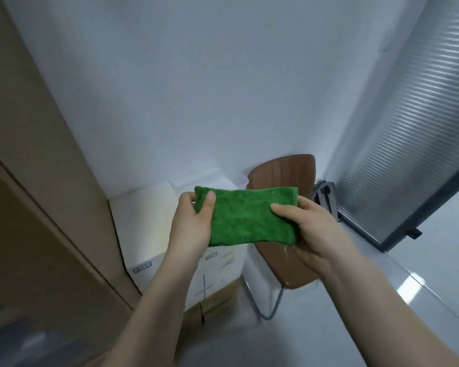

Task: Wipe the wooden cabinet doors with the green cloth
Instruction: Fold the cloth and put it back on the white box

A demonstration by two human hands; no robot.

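While folded green cloth (249, 217) is pinched at ends by left hand (194, 223) and right hand (306, 231), soft, light, limp handling is expected.

There is only the one view, worn on the person's head, wide-angled and tipped forward and down into a room corner. It sits close above both forearms, which rise from the bottom edge to mid-frame, with the white wall (196, 88) filling the upper frame.
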